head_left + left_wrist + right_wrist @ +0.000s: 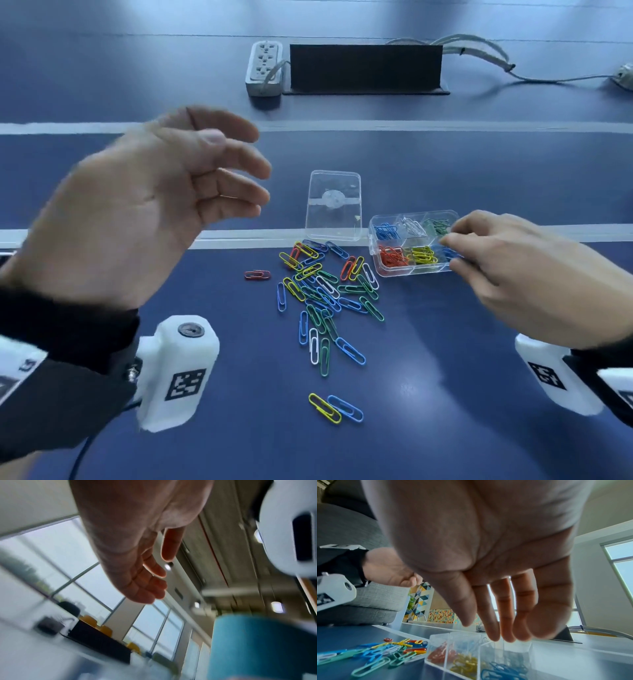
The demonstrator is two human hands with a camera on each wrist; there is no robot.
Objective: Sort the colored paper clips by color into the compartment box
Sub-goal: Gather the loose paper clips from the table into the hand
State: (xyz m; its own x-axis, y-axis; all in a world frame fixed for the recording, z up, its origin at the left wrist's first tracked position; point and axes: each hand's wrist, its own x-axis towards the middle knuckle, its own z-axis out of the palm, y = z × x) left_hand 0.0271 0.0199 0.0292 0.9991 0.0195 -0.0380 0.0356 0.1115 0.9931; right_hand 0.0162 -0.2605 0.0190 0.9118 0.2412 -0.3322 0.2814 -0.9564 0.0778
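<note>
A clear compartment box [411,273] stands right of centre, with blue, white and green clips in its back row and red, yellow and blue in its front row. My right hand [450,250] hovers over the box's right end, fingers [494,631] straight and pointing down, nothing visible between them. A loose pile of mixed paper clips [325,287] lies left of the box [436,639] on the blue table. My left hand [239,161] is raised well above the table on the left, palm open and empty [154,577], blurred.
The box's clear lid [334,205] lies behind the pile. A single red clip [257,274] sits left of the pile; a yellow and blue pair [335,407] lies nearer me. A power strip [264,68], black stand [365,68] and cables [479,51] are at the back.
</note>
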